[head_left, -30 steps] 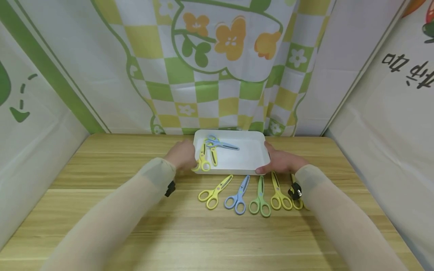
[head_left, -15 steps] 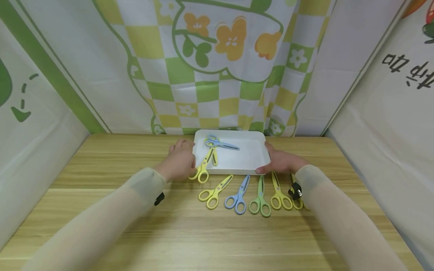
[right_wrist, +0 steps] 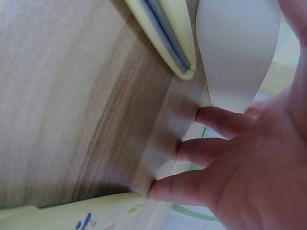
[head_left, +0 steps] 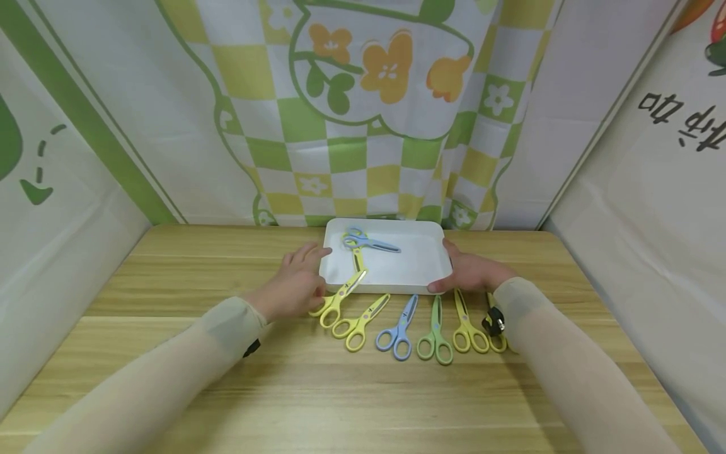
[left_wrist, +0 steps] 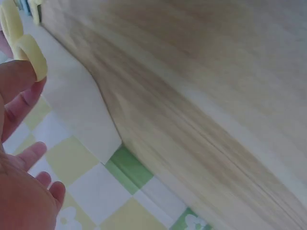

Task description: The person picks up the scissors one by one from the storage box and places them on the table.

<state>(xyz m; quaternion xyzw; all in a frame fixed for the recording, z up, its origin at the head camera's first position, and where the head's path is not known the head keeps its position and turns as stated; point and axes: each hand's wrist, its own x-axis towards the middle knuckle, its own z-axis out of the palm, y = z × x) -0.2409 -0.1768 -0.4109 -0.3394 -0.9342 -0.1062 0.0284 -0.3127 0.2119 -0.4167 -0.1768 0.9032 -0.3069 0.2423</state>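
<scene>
My left hand (head_left: 292, 284) pinches a handle loop of yellow scissors (head_left: 340, 297), also in the left wrist view, where the loop (left_wrist: 32, 56) is between fingers. Their blades slant over the front left corner of the white tray (head_left: 420, 261). Inside the tray, blue scissors (head_left: 377, 244) lie across another yellow pair (head_left: 358, 260). My right hand (head_left: 473, 271) holds the tray's right end, thumb at the front corner. In the right wrist view its other fingertips (right_wrist: 201, 115) touch the tabletop beside the tray's wall (right_wrist: 237, 52).
In front of the tray lie yellow scissors (head_left: 357, 326), blue scissors (head_left: 399, 331), green scissors (head_left: 436, 334) and more yellow scissors (head_left: 467, 325). One further yellow pair (head_left: 498, 341) is partly hidden by the right wrist. A checked curtain (head_left: 363, 151) hangs behind the wooden table (head_left: 363, 397).
My left hand has drawn the yellow scissors from the tray's left side toward the front left, past the front rim. The right hand and the tray have stayed in place.
</scene>
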